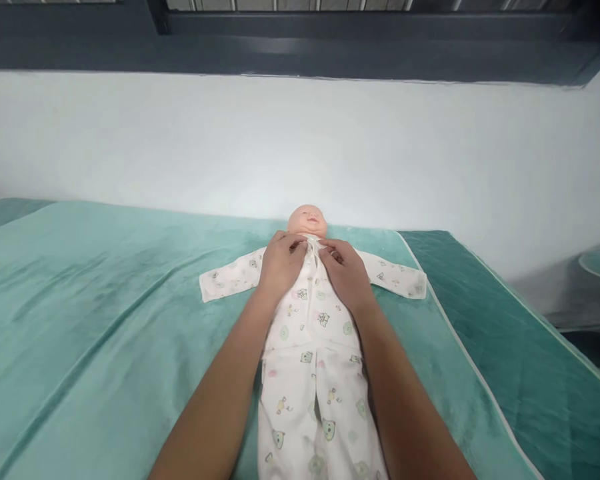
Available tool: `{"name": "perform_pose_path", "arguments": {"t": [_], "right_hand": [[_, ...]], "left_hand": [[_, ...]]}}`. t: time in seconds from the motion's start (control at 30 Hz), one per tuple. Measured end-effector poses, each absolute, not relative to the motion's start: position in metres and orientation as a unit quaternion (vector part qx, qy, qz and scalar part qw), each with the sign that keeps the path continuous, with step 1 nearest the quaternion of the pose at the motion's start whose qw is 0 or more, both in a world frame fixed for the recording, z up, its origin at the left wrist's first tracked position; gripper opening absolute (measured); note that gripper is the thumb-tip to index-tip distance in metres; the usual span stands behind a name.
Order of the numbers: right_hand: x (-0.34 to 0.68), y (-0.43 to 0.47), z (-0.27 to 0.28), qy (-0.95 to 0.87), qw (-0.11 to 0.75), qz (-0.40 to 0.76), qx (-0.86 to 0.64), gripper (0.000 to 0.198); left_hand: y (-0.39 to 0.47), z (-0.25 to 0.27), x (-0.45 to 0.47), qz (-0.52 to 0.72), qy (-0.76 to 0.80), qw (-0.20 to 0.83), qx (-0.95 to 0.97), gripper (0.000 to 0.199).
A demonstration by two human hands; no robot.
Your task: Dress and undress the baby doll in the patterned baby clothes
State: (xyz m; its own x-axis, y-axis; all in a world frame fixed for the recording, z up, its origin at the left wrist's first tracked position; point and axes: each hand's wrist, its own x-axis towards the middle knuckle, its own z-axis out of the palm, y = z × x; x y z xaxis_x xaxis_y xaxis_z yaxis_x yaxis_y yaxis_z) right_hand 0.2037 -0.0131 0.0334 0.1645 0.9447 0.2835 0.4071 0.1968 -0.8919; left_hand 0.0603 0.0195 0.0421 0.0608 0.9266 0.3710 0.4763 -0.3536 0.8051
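A baby doll (307, 219) lies on its back, head toward the wall. It wears a white baby shirt (313, 313) printed with small green bears and white baby trousers (293, 407) with a similar print. At the neckline my left hand (283, 262) pinches the shirt's collar from the left. Across from it, my right hand (344, 267) has its fingers closed on the collar's right side. Between the fingertips shows what looks like a white tie or gathered cloth (313, 244). The sleeves stretch out to both sides, flat on the bedding. My fingertips are partly hidden.
Under the doll is a light teal blanket (105, 320) with a long crease on the left. Darker teal bedding (520, 347) lies to the right, past a pale edge. A white wall (180, 147) stands behind, below a dark window frame (300, 50).
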Motion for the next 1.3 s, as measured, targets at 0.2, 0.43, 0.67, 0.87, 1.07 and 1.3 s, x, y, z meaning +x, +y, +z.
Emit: {"name": "perform_pose_path", "arguments": {"t": [0.2,0.43,0.67,0.87,1.07,1.3], "right_hand": [[0.198,-0.027,0.037,-0.547,0.528,0.311,-0.571,0.027],[0.192,-0.032,0.051,-0.599,0.407,0.246,-0.644,0.029],[0.198,-0.035,0.058,-0.579,0.413,0.312,-0.63,0.015],[0.206,-0.032,0.053,-0.5,0.489,0.413,-0.584,0.012],[0.205,-0.031,0.051,-0.454,0.526,0.459,-0.553,0.016],[0.2,-0.031,0.051,-0.483,0.526,0.386,-0.584,0.021]], "left_hand": [[0.003,0.042,0.06,0.499,0.498,0.253,0.662,0.018],[-0.004,0.049,0.056,0.476,0.506,0.297,0.655,0.017],[-0.006,0.054,0.047,0.417,0.472,0.343,0.697,0.012],[-0.006,0.055,0.046,0.415,0.461,0.334,0.71,0.01],[-0.006,0.052,0.049,0.425,0.438,0.336,0.718,0.011],[-0.004,0.044,0.054,0.442,0.465,0.326,0.694,0.011]]}}
